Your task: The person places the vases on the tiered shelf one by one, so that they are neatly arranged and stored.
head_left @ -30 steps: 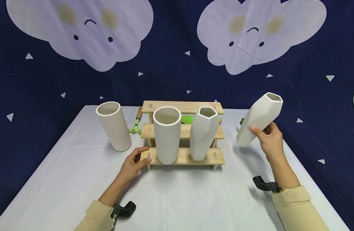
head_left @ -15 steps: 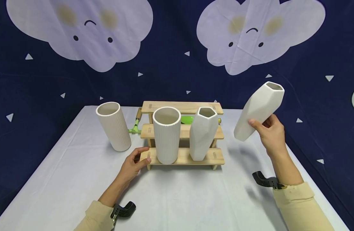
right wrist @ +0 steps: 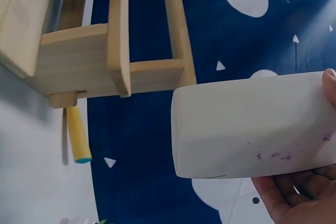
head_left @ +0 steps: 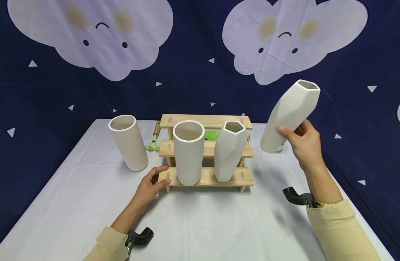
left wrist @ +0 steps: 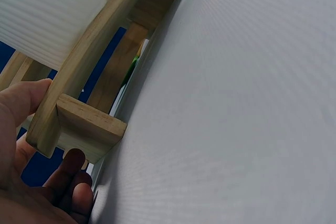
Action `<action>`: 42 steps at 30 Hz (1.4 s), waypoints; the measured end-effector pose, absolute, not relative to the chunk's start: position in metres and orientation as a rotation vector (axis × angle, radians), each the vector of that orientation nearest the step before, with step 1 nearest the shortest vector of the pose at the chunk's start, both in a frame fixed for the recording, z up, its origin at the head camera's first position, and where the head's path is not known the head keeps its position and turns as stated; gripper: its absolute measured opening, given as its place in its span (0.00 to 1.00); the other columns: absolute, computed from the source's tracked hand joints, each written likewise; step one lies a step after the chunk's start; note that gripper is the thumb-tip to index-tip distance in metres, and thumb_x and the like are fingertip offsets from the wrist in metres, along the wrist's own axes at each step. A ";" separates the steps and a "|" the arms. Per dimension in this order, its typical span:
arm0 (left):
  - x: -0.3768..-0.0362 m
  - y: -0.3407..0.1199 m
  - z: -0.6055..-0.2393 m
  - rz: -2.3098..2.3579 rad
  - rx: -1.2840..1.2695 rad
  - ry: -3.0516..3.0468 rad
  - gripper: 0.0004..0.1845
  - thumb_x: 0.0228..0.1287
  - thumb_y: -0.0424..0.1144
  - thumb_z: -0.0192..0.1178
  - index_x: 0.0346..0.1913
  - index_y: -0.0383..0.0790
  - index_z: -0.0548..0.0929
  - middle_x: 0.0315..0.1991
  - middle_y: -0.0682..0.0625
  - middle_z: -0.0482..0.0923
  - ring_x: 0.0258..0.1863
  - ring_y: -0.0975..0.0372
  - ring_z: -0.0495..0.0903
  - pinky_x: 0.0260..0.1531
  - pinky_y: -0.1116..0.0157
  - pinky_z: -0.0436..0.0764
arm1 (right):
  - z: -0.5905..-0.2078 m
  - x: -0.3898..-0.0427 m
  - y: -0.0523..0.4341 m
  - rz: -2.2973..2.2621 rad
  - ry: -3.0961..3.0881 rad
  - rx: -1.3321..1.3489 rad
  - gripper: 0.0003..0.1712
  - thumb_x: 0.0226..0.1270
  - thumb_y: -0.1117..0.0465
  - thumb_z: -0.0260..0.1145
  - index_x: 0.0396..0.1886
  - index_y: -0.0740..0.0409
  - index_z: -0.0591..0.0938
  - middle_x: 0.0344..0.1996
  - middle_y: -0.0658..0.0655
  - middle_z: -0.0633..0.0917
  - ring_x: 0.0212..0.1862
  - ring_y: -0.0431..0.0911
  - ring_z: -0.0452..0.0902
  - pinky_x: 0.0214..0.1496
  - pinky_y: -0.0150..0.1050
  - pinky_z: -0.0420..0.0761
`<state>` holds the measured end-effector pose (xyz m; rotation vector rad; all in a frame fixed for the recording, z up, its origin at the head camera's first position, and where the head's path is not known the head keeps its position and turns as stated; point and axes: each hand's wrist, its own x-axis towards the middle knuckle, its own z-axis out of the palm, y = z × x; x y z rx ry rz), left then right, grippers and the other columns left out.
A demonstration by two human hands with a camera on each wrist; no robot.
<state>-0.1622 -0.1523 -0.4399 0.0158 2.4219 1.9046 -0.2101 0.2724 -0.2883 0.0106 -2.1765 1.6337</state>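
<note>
Head view: one left hand point(head_left: 150, 185), pinching the left end of a wooden stand's point(head_left: 206, 121) lowest tier, thumb at the front left corner. One ribbed white vase point(head_left: 188, 156), upright near that tier's left end. One faceted white vase point(head_left: 230, 154), near its right end. One right hand point(head_left: 304, 143), gripping a second faceted vase point(head_left: 291, 112), tilted, mouth to the right, above the surface point(head_left: 206, 224) towards its right edge; purplish marks on its side in the right wrist view. One second ribbed vase point(head_left: 129, 143), on the surface left of the stand. One green tool point(head_left: 154, 141), wooden handle, towards the far edge. One green item point(head_left: 211, 135), partly hidden behind the stand. One yellow handle point(right wrist: 79, 135), projecting past the stand's right end. Navy backdrop point(head_left: 193, 72), cloud print, beyond the far edge.
</note>
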 end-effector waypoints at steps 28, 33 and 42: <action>-0.162 -0.152 -0.440 1.920 0.005 2.413 0.27 0.59 0.41 0.65 0.62 0.46 0.72 0.51 0.42 0.73 0.40 0.64 0.70 0.37 0.71 0.72 | -0.250 -0.231 0.233 1.820 -2.033 0.305 0.32 0.52 0.64 0.73 0.59 0.56 0.74 0.46 0.47 0.81 0.49 0.39 0.77 0.45 0.26 0.77; -0.163 -0.152 -0.439 1.913 0.001 2.423 0.27 0.59 0.41 0.65 0.61 0.47 0.72 0.50 0.42 0.73 0.40 0.64 0.70 0.37 0.71 0.71 | -0.246 -0.237 0.227 1.863 -2.030 0.342 0.32 0.53 0.64 0.73 0.59 0.55 0.74 0.48 0.49 0.80 0.51 0.42 0.77 0.48 0.26 0.77; -0.161 -0.152 -0.439 1.897 0.006 2.435 0.27 0.59 0.41 0.65 0.61 0.47 0.72 0.50 0.42 0.73 0.40 0.64 0.70 0.36 0.71 0.71 | -0.242 -0.247 0.219 1.888 -2.034 0.416 0.32 0.54 0.64 0.72 0.60 0.55 0.74 0.49 0.50 0.80 0.53 0.43 0.76 0.51 0.27 0.76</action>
